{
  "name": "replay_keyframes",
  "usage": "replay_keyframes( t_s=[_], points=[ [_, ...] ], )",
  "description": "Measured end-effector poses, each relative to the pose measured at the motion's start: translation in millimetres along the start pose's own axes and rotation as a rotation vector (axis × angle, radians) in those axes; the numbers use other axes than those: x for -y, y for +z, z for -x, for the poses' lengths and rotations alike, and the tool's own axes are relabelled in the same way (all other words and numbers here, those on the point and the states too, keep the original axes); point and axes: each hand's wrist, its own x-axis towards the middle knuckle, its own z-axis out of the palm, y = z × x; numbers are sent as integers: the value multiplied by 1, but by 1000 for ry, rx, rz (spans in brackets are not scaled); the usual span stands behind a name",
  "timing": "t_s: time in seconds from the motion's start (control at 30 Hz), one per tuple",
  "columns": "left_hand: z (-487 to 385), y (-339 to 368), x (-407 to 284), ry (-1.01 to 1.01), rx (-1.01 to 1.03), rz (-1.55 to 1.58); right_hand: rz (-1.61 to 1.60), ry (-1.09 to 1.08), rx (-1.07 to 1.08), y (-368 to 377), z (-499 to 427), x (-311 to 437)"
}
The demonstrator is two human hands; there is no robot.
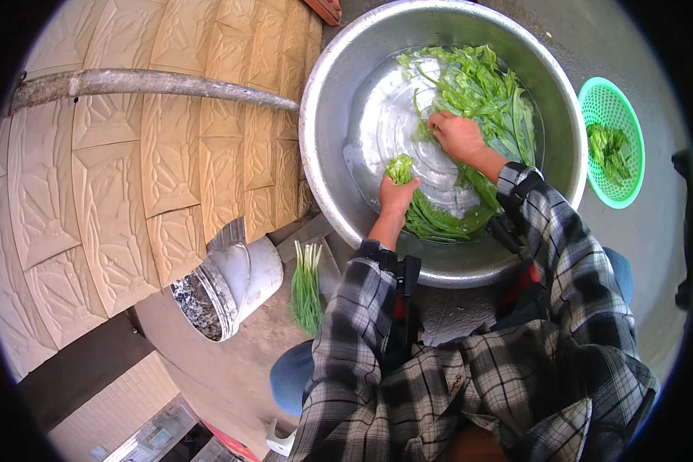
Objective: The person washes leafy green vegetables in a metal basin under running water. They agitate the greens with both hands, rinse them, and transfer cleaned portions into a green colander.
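A large round metal basin [335,213] holds water and loose leafy greens [479,86], most of them towards its upper right side. My left hand [397,196] is closed around a bunch of greens [400,168], whose pale end sticks up above the thumb and whose leaves seem to trail down into the water. Near the basin's middle, my right hand [459,136] has its fingers bent at the left edge of the floating leaves, touching some of them; whether it grips any is hard to tell.
Right of the basin stands a green plastic colander [640,144] with some greens [609,153]. A bundle of green onions [307,289] lies on the ground at lower left, beside a white bucket [260,274]. A tiled wall [167,150] and a pipe [179,84] are at left.
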Motion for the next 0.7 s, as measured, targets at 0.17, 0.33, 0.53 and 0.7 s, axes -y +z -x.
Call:
replay_keyframes(
  t_s=[0.17, 0.33, 0.53, 0.7],
  points=[
    [12, 2, -12, -28, -18, 76, 2, -87, -42, 1, 1, 6],
    [25, 4, -17, 8, -29, 49, 149, -95, -13, 10, -6, 9],
    [23, -6, -23, 10, -45, 160, -410, -103, -304, -8, -16, 3],
    [20, -9, -41, 88, -86, 239, -1042, 224, 80, -49, -17, 6]
  ],
)
